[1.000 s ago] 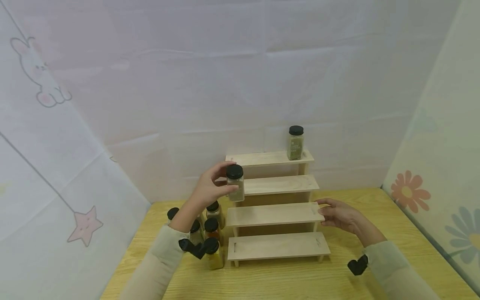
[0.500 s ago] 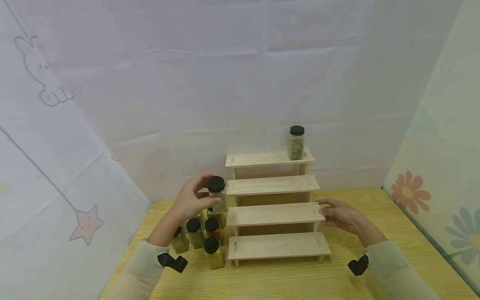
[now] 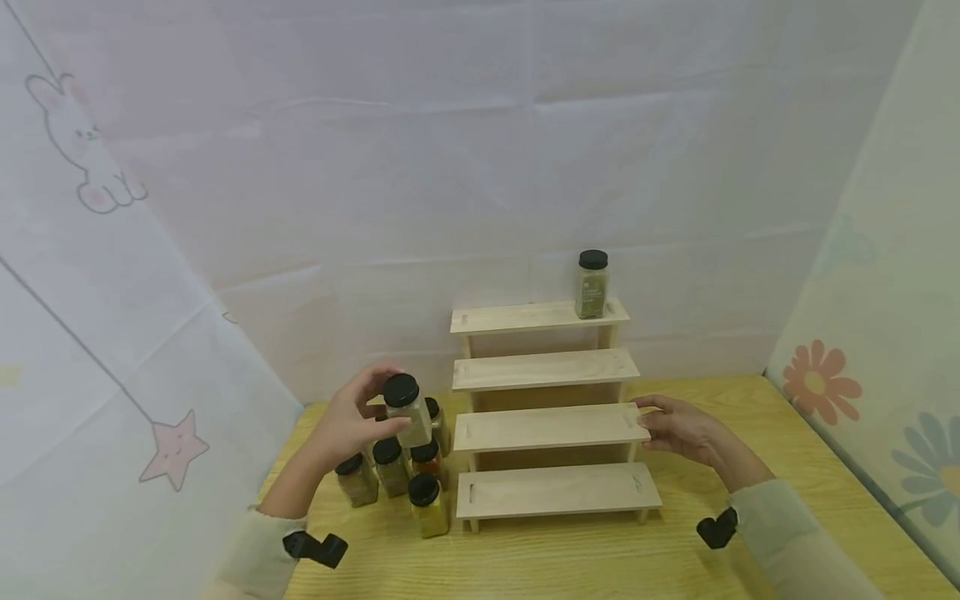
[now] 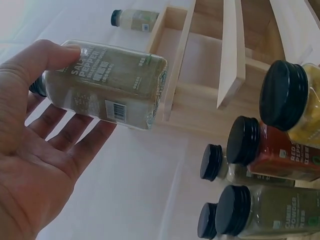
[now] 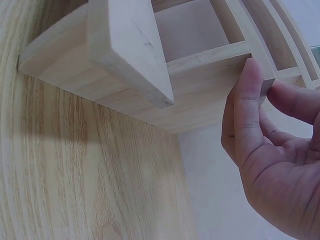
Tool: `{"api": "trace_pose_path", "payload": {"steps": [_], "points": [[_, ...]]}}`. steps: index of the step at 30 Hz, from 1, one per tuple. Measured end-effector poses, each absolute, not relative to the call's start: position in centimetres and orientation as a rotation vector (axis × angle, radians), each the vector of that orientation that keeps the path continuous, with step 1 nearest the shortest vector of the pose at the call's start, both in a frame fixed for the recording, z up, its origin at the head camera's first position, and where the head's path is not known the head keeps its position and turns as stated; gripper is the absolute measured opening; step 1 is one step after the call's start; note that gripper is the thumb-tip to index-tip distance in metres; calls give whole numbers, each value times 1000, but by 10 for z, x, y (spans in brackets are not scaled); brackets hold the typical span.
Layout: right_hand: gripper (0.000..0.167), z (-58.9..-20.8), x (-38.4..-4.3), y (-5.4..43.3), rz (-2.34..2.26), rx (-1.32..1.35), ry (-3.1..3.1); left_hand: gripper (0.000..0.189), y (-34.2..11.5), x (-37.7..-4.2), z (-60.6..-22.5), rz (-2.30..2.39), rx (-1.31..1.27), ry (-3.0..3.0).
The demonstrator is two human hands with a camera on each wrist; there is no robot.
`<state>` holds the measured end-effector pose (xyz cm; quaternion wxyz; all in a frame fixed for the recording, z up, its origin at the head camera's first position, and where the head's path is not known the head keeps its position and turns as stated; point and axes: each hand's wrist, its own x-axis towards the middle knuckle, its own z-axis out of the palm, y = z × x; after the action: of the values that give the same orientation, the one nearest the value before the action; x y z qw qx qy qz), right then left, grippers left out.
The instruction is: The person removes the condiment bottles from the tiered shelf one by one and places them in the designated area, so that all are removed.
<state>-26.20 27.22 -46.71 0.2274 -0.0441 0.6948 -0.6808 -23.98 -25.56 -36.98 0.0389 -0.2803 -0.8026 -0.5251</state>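
My left hand grips a spice jar with a black lid, raised above the other jars left of the wooden tiered shelf. In the left wrist view the jar's label reads salt and pepper, and the thumb lies across it with the fingers behind. My right hand pinches the right end of the shelf's second step from the bottom; the right wrist view shows thumb and fingertips on that board's corner. Another spice jar, greenish inside, stands upright on the right of the top step.
Several black-lidded jars cluster left of the shelf, including a yellow jar in front, a red pepper jar and a cumin jar. The wooden table meets cloth-covered walls at the back and both sides.
My left hand has moved left and down with the jar, from in front of the upper steps to above the jar cluster. My right hand keeps its hold on the shelf.
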Motion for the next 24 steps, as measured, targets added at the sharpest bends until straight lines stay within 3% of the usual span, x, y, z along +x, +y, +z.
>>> {"api": "trace_pose_path", "payload": {"steps": [24], "points": [[69,-464,-262,266,-1869,-98,1952,66,-305,-211,-418,-1720,-752,-2525]]}}
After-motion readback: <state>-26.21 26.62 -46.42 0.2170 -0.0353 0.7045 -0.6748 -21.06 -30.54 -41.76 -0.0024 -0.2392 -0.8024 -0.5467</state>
